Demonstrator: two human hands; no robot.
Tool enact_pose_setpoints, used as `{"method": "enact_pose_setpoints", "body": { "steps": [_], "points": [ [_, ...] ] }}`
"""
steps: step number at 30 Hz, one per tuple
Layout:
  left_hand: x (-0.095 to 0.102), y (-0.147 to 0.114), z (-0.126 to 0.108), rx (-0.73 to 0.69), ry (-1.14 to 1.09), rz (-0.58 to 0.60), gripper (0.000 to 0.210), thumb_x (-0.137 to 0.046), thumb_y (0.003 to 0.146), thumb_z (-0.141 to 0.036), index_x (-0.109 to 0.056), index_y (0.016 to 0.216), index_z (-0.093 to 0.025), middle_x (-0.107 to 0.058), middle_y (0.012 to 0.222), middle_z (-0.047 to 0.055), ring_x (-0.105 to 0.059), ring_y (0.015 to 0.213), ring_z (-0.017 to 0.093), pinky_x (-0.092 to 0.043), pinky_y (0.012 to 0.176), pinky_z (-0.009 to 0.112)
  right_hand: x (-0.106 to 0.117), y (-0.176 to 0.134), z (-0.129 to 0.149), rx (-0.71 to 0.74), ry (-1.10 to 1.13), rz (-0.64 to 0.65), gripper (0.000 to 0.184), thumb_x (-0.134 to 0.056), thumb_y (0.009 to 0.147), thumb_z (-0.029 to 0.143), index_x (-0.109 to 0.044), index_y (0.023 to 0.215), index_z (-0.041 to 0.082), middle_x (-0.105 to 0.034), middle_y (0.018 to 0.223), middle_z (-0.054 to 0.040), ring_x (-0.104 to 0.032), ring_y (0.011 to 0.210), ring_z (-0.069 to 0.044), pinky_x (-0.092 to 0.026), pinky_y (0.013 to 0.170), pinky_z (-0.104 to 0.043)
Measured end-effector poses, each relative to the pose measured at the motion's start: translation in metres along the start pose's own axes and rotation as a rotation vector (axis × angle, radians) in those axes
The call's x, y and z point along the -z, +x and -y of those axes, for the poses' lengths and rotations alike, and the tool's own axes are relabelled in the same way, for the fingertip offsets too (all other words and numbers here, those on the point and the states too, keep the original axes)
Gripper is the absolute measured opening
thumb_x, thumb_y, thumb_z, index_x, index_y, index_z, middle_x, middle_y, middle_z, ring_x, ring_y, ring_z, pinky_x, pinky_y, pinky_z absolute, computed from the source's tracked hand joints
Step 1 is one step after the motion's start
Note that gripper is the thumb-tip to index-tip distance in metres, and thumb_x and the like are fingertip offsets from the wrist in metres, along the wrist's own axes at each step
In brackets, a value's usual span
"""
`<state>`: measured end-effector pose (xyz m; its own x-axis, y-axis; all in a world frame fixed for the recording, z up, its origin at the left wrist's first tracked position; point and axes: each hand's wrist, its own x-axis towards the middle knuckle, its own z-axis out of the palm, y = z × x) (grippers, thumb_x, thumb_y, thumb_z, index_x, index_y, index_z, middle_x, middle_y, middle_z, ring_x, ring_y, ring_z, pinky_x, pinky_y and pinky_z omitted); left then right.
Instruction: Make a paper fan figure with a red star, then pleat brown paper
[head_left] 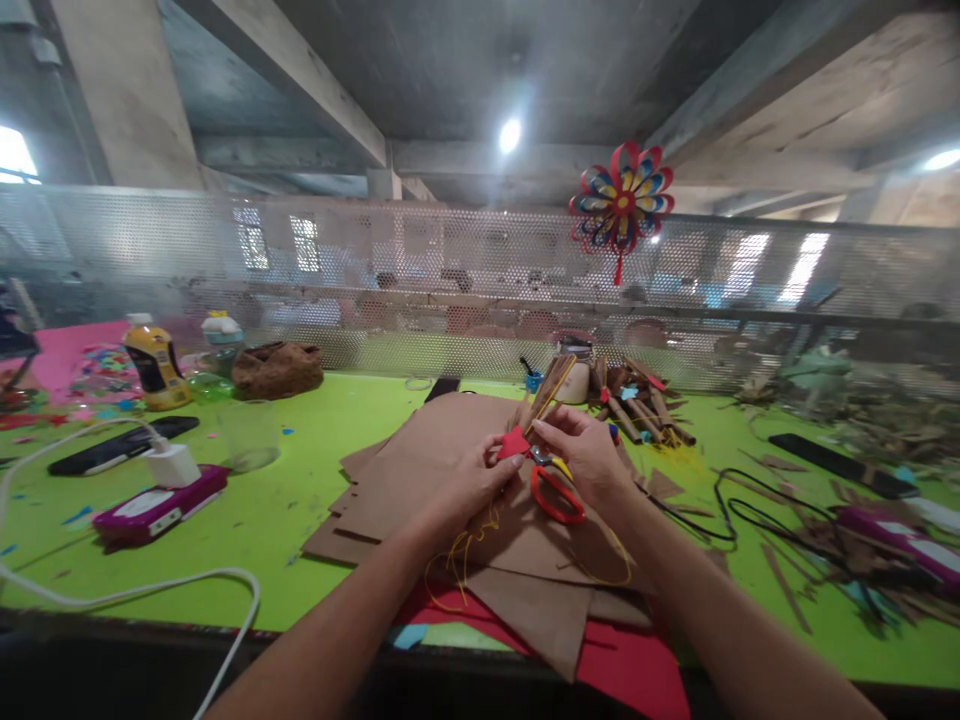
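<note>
A: What is seen at the far left?

B: On the lime-green tabletop (315, 455), a pink sheet (64, 348) is scattered with coloured scraps. A black smartphone (124, 446) and a yellow bottle (159, 368) with a dark label are placed near it; in front, a white charger (172, 464) is plugged into a purple power strip (161, 508). A clear plastic cup (251, 438) is set just beside these, with a lumpy brown object (277, 371) behind.

A: And in the middle?

B: Brown paper sheets (420, 470) are stacked there. Over them, the left hand (480, 482) is closed in a pinch, and a red paper piece (514, 443) is gripped at the foot of an upright, tilted bundle of brown strips (553, 388). Yellow thread (459, 562) is trailed below.

A: How is the right hand (591, 455) held?

B: With its fingers curled in. Red-handled scissors (576, 512) are carried beneath them, and thumb and fingertip are set against the bundle's lower part; whether it is pinched cannot be told.

A: Farther right?

B: Similar brown bundles (649, 408) are heaped behind the hand, below a hanging petalled ornament (623, 203). Beyond, a black cable (721, 500) is looped, and a second purple power strip (900, 546) is partly surrounded by brown scraps.
</note>
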<state>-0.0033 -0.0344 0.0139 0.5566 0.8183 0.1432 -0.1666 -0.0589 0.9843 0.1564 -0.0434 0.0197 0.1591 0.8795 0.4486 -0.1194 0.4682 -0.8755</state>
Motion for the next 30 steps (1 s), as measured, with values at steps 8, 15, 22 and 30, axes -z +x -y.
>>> {"method": "enact_pose_setpoints", "body": {
  "steps": [8,15,22,30],
  "points": [
    [0.0,0.002,0.001,0.032,0.112,-0.034,0.047,-0.059,0.077,-0.03,-0.044,0.118,-0.012,-0.061,0.065,0.001,-0.049,0.046,0.008,-0.033,0.042,0.018,-0.009,-0.004,0.003,-0.008,0.007,-0.044,0.024,-0.074,0.063,0.035,-0.059,0.066,0.017,-0.06,0.055,0.0027,-0.051,0.049,-0.011,-0.044,0.048,-0.024],
    [0.001,0.005,0.004,0.017,0.227,-0.084,0.009,-0.048,0.077,-0.02,-0.054,0.081,-0.014,-0.052,0.051,-0.004,-0.042,0.04,0.006,-0.03,0.04,0.018,-0.013,-0.006,0.003,-0.003,-0.017,-0.053,0.024,-0.073,0.064,0.035,-0.058,0.063,0.017,-0.061,0.056,0.002,-0.055,0.052,-0.011,-0.047,0.051,-0.024],
    [0.005,0.007,0.006,0.009,0.145,-0.06,0.02,-0.048,0.079,-0.03,-0.052,0.091,-0.015,-0.056,0.058,-0.002,-0.047,0.042,0.007,-0.031,0.039,0.017,-0.015,-0.009,0.001,0.007,-0.004,-0.042,0.025,-0.073,0.066,0.037,-0.06,0.068,0.016,-0.065,0.063,-0.0013,-0.061,0.058,-0.014,-0.052,0.056,-0.028],
    [0.016,0.023,0.031,-0.062,0.109,-0.125,0.036,-0.053,0.076,-0.031,-0.043,0.107,-0.016,-0.053,0.053,-0.005,-0.042,0.038,0.007,-0.031,0.038,0.017,-0.021,-0.012,0.0,0.144,-0.183,-0.021,0.021,-0.066,0.074,0.036,-0.06,0.071,0.017,-0.064,0.062,-0.0019,-0.059,0.055,-0.015,-0.048,0.056,-0.028]
  ]
}}
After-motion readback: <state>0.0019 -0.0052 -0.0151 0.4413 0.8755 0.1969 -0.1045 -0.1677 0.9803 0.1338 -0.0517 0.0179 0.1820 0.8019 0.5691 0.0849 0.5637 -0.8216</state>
